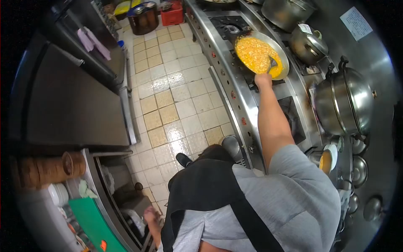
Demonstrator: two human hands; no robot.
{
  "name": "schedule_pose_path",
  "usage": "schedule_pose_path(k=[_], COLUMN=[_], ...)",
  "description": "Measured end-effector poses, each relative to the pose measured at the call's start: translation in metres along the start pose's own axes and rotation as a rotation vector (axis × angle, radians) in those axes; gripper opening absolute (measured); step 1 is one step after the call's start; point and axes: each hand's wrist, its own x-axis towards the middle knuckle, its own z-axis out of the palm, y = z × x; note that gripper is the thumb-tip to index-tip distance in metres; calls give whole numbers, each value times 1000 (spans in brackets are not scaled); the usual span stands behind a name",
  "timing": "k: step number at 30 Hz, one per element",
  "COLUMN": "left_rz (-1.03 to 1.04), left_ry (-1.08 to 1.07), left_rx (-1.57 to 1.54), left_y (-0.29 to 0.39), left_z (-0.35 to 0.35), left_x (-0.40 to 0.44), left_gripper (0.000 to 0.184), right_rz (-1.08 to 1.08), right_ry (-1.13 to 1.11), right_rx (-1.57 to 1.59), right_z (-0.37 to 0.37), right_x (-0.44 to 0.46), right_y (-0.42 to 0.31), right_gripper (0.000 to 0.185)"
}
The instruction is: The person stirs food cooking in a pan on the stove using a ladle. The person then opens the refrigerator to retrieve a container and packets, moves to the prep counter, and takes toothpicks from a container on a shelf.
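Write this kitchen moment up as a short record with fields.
Right hand: stretched forward over the stove, gripping a utensil; right hand itself
Utensil position: its head is in the pan
Pan contents: yellow-orange mixture with paler bits
Left hand: low by the person's left side; too small to tell its grip
Beyond the pan: a lidded pot with paper on top
Right side: a large lidded steel pot
Lower left: green board, stacked bamboo steamers

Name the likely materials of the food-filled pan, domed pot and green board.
Pan: bare metal, probably steel, from its grey sheen. Domed pot: polished metal, likely stainless steel, given bright reflections. Green board: probably plastic, matte, judging by its even color.
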Motion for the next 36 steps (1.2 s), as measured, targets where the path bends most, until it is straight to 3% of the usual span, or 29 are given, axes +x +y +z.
schedule_pose_path(k=[1, 2, 3, 6, 9, 11, 13, 15, 17, 18, 19, 24, 26, 28, 31, 36], left_rz=[68, 136, -10, -104, 212, 404, 616, 650, 822, 893, 896, 1319, 1403, 1440, 1254, 1280], left_ry=[21, 44, 123, 207, 70, -170, -276, -419, -509, -605, -607, -749, -784, -824, -933, -1060], left_rx=[24, 49, 15, 178, 350, 206, 388, 347, 624, 523, 719, 699, 733, 778, 722, 719], left_y=[41, 84, 133, 248, 307, 342, 410, 492, 564, 580, 614, 675, 684, 689, 692, 708], left_z=[-2, -3, 6, 58, 127, 196, 302, 422, 521, 565, 603, 758, 796, 825, 853, 862], left_x=[27, 54, 70, 104, 167, 216, 213, 157, 103, 100, 67, 38, 39, 45, 70, 79], left_gripper=[6, 3, 2, 4, 12, 22, 26, 32, 37, 38, 41, 48, 48, 47, 44, 41], right_rz=[-64, -99, -137, -20, 119, 156, 153, 96, 16, -18, -92, -464, -170, -257, -141, -52], right_ry=[-63, 63, 191, 78, 20, 11, -34, -99, -170, -215, -225, -155, -292, -203, -87, 98], right_rx=[-37, 82, 203, 540, 776, 788, 803, 823, 714, 657, 590, 291, 38, -12, 308, 320], right_z=[-20, -23, -26, -70, -116, -114, -103, -90, -95, -94, -91, -94, -128, -151, -167, -112], right_x=[-10, -12, -11, -31, -48, -15, 17, 52, 68, 69, 70, 42, 11, -13, -28, 17], right_y=[15, 35, 54, 84, 63, 72, 76, 73, 50, 43, 41, 52, 43, 54, 68, 53], right_gripper=[46, 41, 36, 35, 34, 36, 40, 42, 43, 44, 44, 47, 51, 45, 44, 44])
